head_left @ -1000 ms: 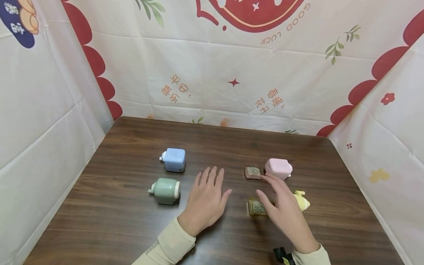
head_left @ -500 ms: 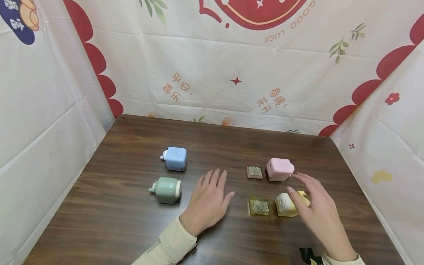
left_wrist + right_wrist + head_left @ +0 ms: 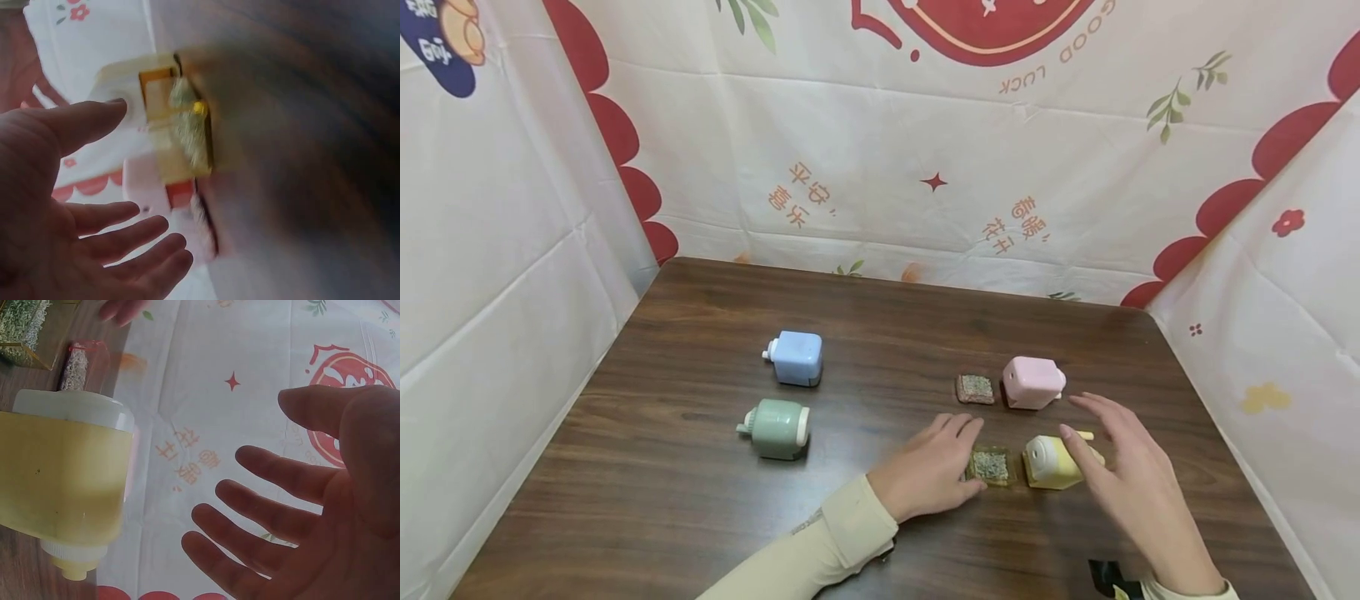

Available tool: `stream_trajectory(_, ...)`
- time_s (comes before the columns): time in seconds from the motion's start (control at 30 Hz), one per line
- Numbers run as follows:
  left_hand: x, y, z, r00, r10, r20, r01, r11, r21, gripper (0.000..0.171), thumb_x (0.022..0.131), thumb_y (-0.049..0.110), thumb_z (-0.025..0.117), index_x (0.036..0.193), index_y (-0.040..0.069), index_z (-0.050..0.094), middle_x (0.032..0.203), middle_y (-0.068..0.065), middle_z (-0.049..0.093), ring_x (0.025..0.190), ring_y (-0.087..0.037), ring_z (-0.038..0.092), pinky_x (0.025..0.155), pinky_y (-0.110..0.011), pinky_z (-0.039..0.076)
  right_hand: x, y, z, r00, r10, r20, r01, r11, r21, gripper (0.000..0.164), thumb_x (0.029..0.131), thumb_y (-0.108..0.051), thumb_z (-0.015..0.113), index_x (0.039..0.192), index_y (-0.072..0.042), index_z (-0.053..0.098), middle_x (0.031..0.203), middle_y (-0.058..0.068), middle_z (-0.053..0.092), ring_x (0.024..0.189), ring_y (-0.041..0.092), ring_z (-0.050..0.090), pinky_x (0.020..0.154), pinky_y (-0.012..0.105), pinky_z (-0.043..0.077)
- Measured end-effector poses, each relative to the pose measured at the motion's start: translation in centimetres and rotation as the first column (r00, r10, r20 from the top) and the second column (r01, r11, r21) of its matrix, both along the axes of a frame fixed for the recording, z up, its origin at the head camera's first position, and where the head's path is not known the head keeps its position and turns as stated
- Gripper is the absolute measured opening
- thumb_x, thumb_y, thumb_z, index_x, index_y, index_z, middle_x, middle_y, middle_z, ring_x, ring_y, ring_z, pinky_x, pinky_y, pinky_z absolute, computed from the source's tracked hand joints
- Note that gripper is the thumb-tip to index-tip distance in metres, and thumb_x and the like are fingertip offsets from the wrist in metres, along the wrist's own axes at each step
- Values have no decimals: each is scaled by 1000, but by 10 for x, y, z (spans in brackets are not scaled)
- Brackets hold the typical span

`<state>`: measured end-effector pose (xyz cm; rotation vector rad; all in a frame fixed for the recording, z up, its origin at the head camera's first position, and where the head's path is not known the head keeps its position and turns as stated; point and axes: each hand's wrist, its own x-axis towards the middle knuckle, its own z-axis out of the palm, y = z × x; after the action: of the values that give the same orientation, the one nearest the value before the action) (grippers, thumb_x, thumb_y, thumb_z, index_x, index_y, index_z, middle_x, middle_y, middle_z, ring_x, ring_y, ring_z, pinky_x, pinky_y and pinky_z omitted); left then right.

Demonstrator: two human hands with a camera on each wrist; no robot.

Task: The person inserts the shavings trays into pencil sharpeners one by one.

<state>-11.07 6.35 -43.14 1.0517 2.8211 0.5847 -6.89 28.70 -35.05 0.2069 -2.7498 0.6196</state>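
Observation:
My left hand is spread beside a clear amber tray of greyish-green shavings, thumb and fingers around its left side; I cannot tell whether they touch it. In the left wrist view the fingers are apart and hold nothing. To the tray's right lies a yellow pencil sharpener, its white end with a round hole facing the tray. My right hand hovers with fingers spread just right of this sharpener. In the right wrist view the sharpener's yellow body appears apart from the fingers.
Behind them are a pink sharpener and a small reddish tray of shavings. A blue sharpener and a green one lie at left on the dark wooden table. Printed white cloth surrounds the table.
My left hand has moved right to the amber tray. My right hand has drawn back to the right, uncovering the yellow sharpener. The sharpeners and trays have not visibly moved.

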Motion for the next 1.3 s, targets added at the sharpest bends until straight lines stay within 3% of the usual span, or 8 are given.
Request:
stream_trajectory(0.2,-2,15,-8,994,-52,-95,46,997,-64,78,85,52,66,143,4,44,140,-7,54,125,-19,47,108,-32,44,1,0,-2,1000,8,20,-8,1000,7,45,92,-29,64,130,-6,58,133,24,56,108,40,56,77,63,46)
stream_trajectory(0.33,-2,18,-11,989,-56,-139,48,997,-56,68,85,50,67,134,6,52,125,-4,61,109,-15,54,98,-30,51,0,0,-1,1000,8,20,-8,1000,14,45,93,-31,63,130,-5,58,133,24,56,110,40,55,75,63,47)
stream_trajectory(0.53,-4,19,-14,991,-37,-127,39,999,10,50,85,41,71,121,8,62,111,-2,67,95,-11,56,88,-22,53,-1,0,-1,1000,14,9,-14,1000,21,45,92,-29,64,129,-5,58,132,24,57,107,38,56,73,61,47)
stream_trajectory(0.83,-8,18,-14,994,-28,-103,31,999,27,50,83,39,73,121,8,64,110,-2,68,95,-11,58,86,-21,54,-4,8,5,998,56,9,-56,997,55,49,88,-30,69,129,-4,58,132,23,56,119,42,49,88,62,41)
stream_trajectory(0.97,-8,19,-14,994,-40,-101,42,999,18,50,84,39,73,121,8,63,110,-2,68,95,-11,59,86,-21,54,-9,15,5,990,109,90,-121,983,135,60,81,-32,76,129,-3,56,130,25,56,115,44,51,86,64,43)
stream_trajectory(1.1,-7,19,-15,995,-43,-92,45,999,17,49,84,38,73,120,8,64,109,-2,69,95,-11,59,86,-21,54,-16,20,4,964,139,225,-187,960,210,70,72,-27,82,132,-5,54,128,25,59,108,42,56,82,62,48)
stream_trajectory(1.2,-6,20,-15,995,-40,-87,42,999,19,48,83,38,74,119,9,64,108,-1,69,94,-11,59,85,-21,54,-19,21,-1,941,146,306,-227,942,248,70,67,-22,84,130,-6,57,125,25,62,106,41,59,80,61,51)
stream_trajectory(1.3,-6,21,-16,996,-35,-79,37,999,25,47,83,39,74,118,9,65,108,0,69,93,-11,59,85,-21,54,-21,21,-9,932,161,324,-256,926,277,64,64,-19,86,122,-6,63,117,22,67,103,37,62,80,59,53)
